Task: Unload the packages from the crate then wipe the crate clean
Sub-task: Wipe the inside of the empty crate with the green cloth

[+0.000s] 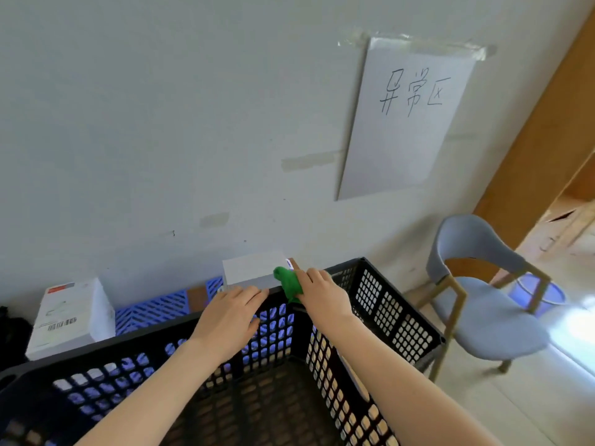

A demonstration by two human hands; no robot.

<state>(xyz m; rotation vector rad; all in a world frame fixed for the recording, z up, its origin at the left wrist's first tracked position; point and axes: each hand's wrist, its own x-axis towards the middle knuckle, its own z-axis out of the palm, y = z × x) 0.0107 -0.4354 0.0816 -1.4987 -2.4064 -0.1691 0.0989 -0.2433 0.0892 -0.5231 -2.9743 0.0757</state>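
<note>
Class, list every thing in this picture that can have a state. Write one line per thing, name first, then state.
black crate: visible inside holds no packages
green cloth: bunched, on the crate's far corner rim
right hand: grips the cloth
left hand: fingers straight, resting on the far rim
white package: closed, outside the crate
grey box: closed, beyond the rim
paper sign: taped to the wall
chair: upright, unoccupied
</note>
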